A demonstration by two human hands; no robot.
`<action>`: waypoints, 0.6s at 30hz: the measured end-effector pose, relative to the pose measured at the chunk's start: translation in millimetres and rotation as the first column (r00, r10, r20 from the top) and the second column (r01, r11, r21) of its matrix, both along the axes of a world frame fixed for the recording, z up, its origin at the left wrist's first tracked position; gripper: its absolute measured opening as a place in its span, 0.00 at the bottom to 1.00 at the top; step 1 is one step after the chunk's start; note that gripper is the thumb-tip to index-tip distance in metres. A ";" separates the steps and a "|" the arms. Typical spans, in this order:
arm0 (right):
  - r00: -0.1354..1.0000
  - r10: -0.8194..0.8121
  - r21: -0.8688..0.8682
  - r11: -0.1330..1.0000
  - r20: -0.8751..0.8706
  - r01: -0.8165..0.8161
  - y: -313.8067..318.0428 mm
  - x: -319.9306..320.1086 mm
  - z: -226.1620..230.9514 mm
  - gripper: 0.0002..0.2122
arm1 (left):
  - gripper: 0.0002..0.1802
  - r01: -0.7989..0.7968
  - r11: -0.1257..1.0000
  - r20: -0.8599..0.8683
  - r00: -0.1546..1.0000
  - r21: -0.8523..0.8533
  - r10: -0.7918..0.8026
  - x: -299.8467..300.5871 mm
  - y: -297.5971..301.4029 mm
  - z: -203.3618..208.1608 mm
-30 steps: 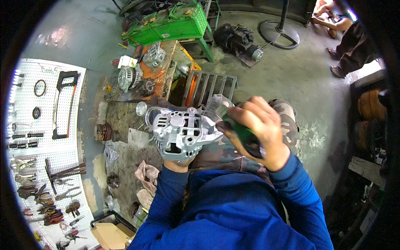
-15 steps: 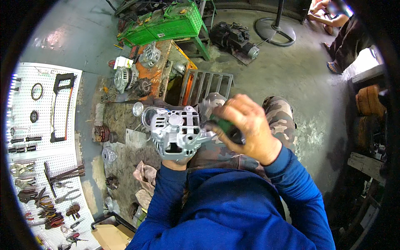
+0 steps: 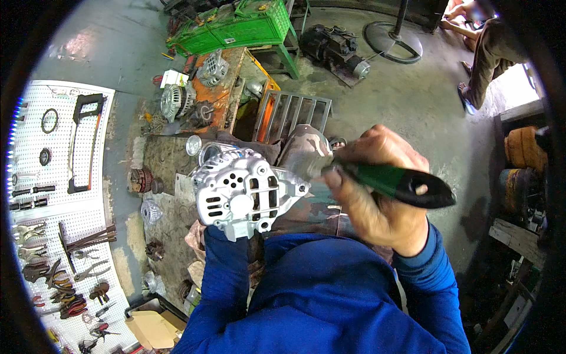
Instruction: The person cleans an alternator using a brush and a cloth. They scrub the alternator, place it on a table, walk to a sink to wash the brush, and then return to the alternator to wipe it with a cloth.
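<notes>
A silver alternator (image 3: 239,197) with a slotted, ribbed housing sits in front of me at the end of my left arm. My left hand is hidden behind it and supports it from below; only the blue sleeve (image 3: 227,259) shows. To the right, my right hand (image 3: 383,203) is closed around a paintbrush (image 3: 407,184) with a green and black handle. Motion smears its bristles, which point left toward the alternator's mounting lug and stand close to it; I cannot tell whether they touch.
Beside me on the left is a stained workbench (image 3: 171,162) with loose parts and a rag (image 3: 196,239). More alternators (image 3: 177,101) stand on an orange table. A pegboard (image 3: 59,215) holds tools. A motor (image 3: 330,50) lies on the floor; another person (image 3: 492,56) is at upper right.
The alternator has turned, bringing its round-holed face and lug into view. My right hand has moved right and tilted, so the brush handle now shows at full length.
</notes>
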State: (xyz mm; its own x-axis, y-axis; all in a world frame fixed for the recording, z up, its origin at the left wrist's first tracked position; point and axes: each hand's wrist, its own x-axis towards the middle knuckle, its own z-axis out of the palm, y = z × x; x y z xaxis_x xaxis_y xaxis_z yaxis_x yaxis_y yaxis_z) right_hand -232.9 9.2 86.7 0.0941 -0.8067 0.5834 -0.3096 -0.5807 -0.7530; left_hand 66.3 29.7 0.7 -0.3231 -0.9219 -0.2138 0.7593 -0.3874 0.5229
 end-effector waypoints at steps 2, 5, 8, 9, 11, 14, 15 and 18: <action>0.998 0.060 -0.063 0.996 -0.006 -0.060 5.9 -4.8 8.5 0.10 | 0.36 0.036 0.999 0.053 0.998 0.015 -0.037 3.2 -0.1 5.3; 0.990 0.136 -0.042 0.990 0.021 -0.135 8.2 2.9 10.2 0.10 | 0.36 0.081 0.996 0.109 0.990 0.041 -0.085 4.5 -2.2 14.0; 0.953 0.285 0.120 0.948 0.101 -0.296 4.8 10.1 4.2 0.08 | 0.36 0.116 0.992 0.144 0.982 0.053 -0.123 2.5 -4.4 22.2; 0.926 0.376 0.316 0.873 0.047 -0.370 4.7 10.0 2.4 0.06 | 0.36 0.122 0.991 0.150 0.980 0.056 -0.130 1.5 -4.3 24.5; 0.935 0.336 0.551 0.761 0.114 -0.341 4.3 4.6 -0.3 0.04 | 0.36 0.119 0.991 0.150 0.980 0.065 -0.127 -0.6 -2.4 27.5; 0.943 0.294 0.210 0.923 0.158 -0.323 1.3 4.7 -6.6 0.04 | 0.36 0.073 0.990 0.003 0.997 0.117 -0.074 -0.4 -2.1 25.6; 0.927 0.372 0.169 0.912 0.049 -0.375 0.3 7.1 -9.1 0.03 | 0.35 0.086 0.994 -0.043 0.996 0.073 -0.083 1.5 -4.9 22.5; 0.890 0.452 0.338 0.829 0.064 -0.445 0.4 2.9 -15.2 0.09 | 0.32 0.083 0.996 -0.085 0.993 0.038 -0.079 12.0 -12.5 10.4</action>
